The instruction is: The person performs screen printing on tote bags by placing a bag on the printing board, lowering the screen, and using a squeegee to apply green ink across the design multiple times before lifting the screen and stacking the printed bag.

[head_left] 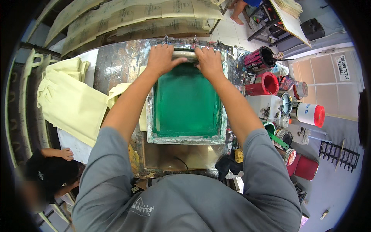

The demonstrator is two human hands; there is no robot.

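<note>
A screen-printing frame (181, 140) with green mesh lies on the worktable in front of me, its pale rim smeared with ink. Across its far end sits a squeegee (185, 54) with a light handle. My left hand (162, 58) is closed over the left part of this handle, thumb pointing inward. On the right part, my right hand (210, 62) grips it with the fingers curled over the far side. Darker green shows on the mesh just below the squeegee. Pale yellow fabric (143, 112) peeks out under the left side of the frame.
Stacked pale yellow bags (73, 106) lie on the left. Along the right stand several ink cans, including a red one (266, 83) and a pink-streaked one (262, 58). Racks of printed bags (135, 15) rise behind. A co-worker (54, 174) is at lower left; another person's leg (238, 11) shows at the top.
</note>
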